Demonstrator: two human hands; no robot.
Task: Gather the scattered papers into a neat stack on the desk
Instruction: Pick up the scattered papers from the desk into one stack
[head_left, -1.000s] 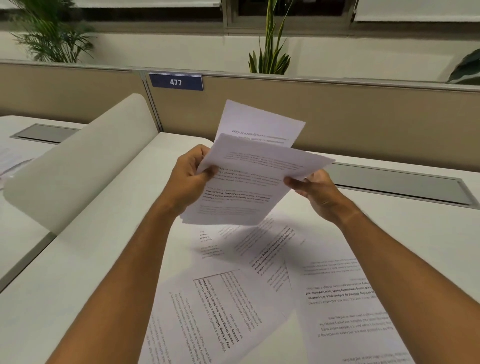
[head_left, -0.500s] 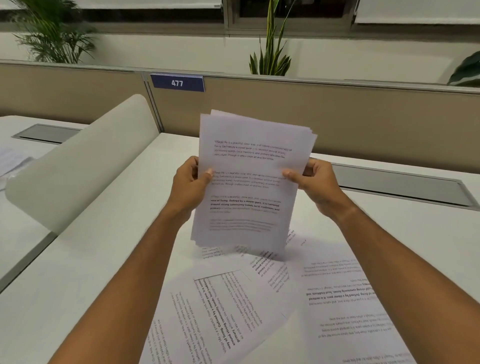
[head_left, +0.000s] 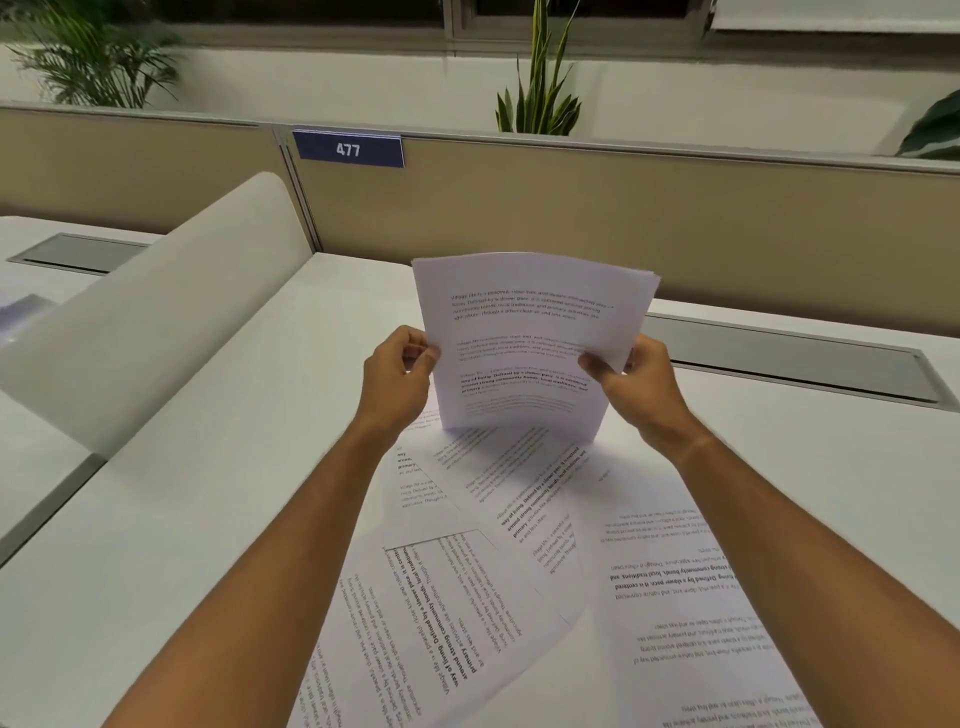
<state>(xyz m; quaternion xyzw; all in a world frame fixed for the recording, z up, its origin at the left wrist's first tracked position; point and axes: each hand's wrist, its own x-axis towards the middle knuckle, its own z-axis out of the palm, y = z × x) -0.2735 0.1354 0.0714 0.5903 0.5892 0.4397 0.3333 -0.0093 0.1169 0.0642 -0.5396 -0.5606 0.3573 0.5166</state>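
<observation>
Up close, loose printed sheets (head_left: 452, 613) fan across the smooth white desk (head_left: 208, 519) while both hands hold a gathered bundle upright.

Nearest the camera, thin white pages with black text lie overlapping at odd angles, some upside down. Just beyond them, the left hand (head_left: 397, 382) pinches the left edge of the paper stack (head_left: 530, 343), thumb in front, and the right hand (head_left: 636, 387) pinches the right edge the same way. That stack stands on its lower edge, touching the scattered pages, its top bowing in a soft curve. To the left a curved, matt white divider (head_left: 156, 332) rises. Behind, a beige fabric partition (head_left: 675, 218) carries a blue plate (head_left: 348, 149) reading 477, with spiky green plants (head_left: 540, 88) beyond.
</observation>
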